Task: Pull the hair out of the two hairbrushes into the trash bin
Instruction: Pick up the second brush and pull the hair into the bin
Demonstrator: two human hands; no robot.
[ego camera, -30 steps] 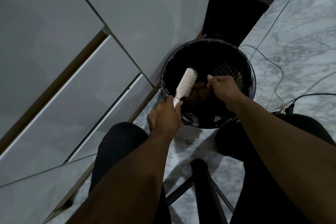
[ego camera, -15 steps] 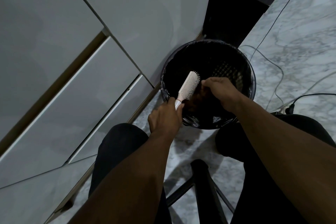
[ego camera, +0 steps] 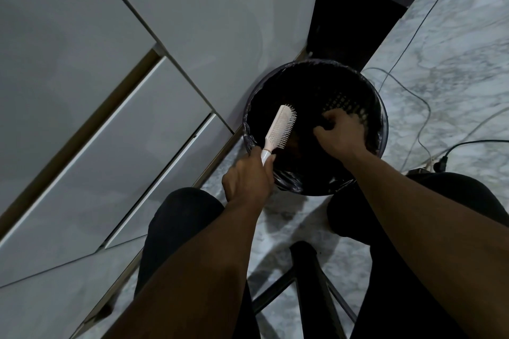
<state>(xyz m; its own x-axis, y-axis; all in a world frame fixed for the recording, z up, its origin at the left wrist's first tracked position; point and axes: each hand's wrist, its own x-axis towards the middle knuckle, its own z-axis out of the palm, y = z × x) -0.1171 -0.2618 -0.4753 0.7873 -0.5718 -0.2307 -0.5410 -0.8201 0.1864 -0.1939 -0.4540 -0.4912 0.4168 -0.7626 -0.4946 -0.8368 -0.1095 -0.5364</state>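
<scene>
My left hand [ego camera: 248,176] grips the handle of a white hairbrush [ego camera: 281,126] and holds it tilted over the left side of the round black trash bin [ego camera: 383,110], bristles facing right. My right hand [ego camera: 341,135] hovers over the middle of the bin, a short gap to the right of the brush, its fingers curled and pinched together. A dim brownish clump of hair [ego camera: 297,142] shows between the bristles and that hand. Only one brush is in view.
White cabinet drawers [ego camera: 110,124] rise on the left, right beside the bin. A dark block [ego camera: 358,8] stands behind the bin. Cables [ego camera: 413,107] and a plug [ego camera: 440,165] lie on the marble floor at right. A black stool frame [ego camera: 305,270] sits between my knees.
My right hand closed in on the bristles half a second ago, and has now pulled away to the right. The brush has stayed over the bin's left side.
</scene>
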